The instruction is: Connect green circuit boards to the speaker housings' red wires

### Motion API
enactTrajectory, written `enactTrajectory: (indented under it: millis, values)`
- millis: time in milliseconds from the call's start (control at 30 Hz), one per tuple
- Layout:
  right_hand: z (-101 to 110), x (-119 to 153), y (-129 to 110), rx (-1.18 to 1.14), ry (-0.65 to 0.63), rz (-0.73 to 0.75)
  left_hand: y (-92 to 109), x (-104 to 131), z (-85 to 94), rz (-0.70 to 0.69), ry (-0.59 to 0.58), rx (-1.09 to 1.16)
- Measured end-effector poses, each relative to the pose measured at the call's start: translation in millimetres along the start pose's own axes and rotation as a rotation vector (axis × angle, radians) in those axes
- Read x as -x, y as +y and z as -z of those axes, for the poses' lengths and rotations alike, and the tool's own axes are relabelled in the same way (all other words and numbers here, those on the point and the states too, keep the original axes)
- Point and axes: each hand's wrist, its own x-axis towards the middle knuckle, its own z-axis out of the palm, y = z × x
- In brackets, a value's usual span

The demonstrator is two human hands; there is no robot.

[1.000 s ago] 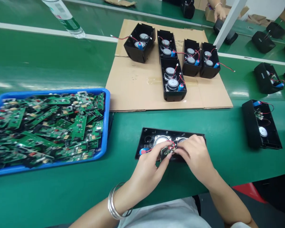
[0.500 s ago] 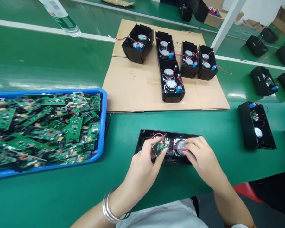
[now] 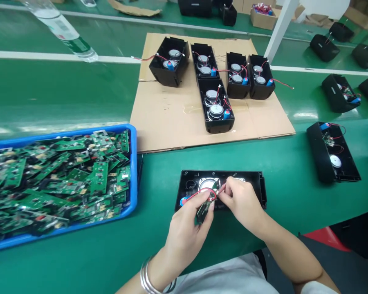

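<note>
My left hand pinches a small green circuit board between thumb and fingers, tilted nearly on edge. A red wire loops from the board toward a blue battery. My right hand is closed at the board's upper edge, its fingertips pinching a thin wire by a white connector. Beneath both hands lies an open black speaker housing. One round speaker shows inside it; a second is mostly covered by my right hand.
A blue tray heaped with circuit boards stands at left. Beyond, a cardboard sheet carries several open housings with speakers and wires. More housings stand at right. A plastic bottle is at upper left; a white post rises behind.
My right hand has moved left from over the right speaker to the board, bringing the wire end with it. The board in my left hand has turned more on edge. The camera view has shifted slightly.
</note>
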Motion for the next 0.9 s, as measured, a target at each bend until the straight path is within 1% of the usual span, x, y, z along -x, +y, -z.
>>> enactTrajectory:
  millis: [67, 100, 167, 233, 267, 333, 400, 467, 533, 633, 700, 733, 867, 900]
  values:
    - [1, -1, -1, -0.026, 0.039, -0.034, -1, 2, -0.2, 0.006, -0.013, -0.001]
    - [2, -1, -1, -0.059, 0.038, -0.031, -1, 3, -0.4, 0.003, -0.008, 0.000]
    - [4, -3, -2, -0.158, -0.014, 0.013, 0, 3, -0.6, 0.003, -0.008, 0.006]
    - [8, -4, -2, -0.276, -0.098, 0.035, 1, 2, -0.6, 0.011, -0.009, 0.017]
    - [10, -4, -1, -0.341, -0.136, 0.014, 2, 1, -0.6, 0.017, -0.016, 0.025]
    - [15, -3, 3, -0.490, -0.205, -0.080, 4, -1, -0.2, 0.034, -0.025, 0.043]
    - [20, -2, 9, -0.634, -0.244, -0.168, 5, -2, 0.4, 0.052, -0.019, 0.060]
    - [25, 0, 13, -0.694, -0.222, -0.205, 5, -4, 1.3, 0.082, -0.017, 0.072]
    - [28, 0, 15, -0.631, -0.126, -0.182, 5, -5, 2.5, 0.112, -0.027, 0.083]
    - [28, 0, 12, -0.424, 0.081, -0.023, 6, -7, 4.1, 0.169, -0.061, 0.101]
    - [25, 0, 9, -0.365, 0.158, 0.078, 8, -9, 5.0, 0.218, -0.090, 0.117]
    - [22, 0, 8, -0.383, 0.161, 0.081, 8, -9, 5.4, 0.240, -0.098, 0.126]
    - [13, 0, 9, -0.567, 0.072, -0.077, 9, -12, 8.5, 0.335, -0.132, 0.155]
    - [12, 0, 10, -0.575, 0.055, -0.065, 10, -13, 9.5, 0.355, -0.147, 0.166]
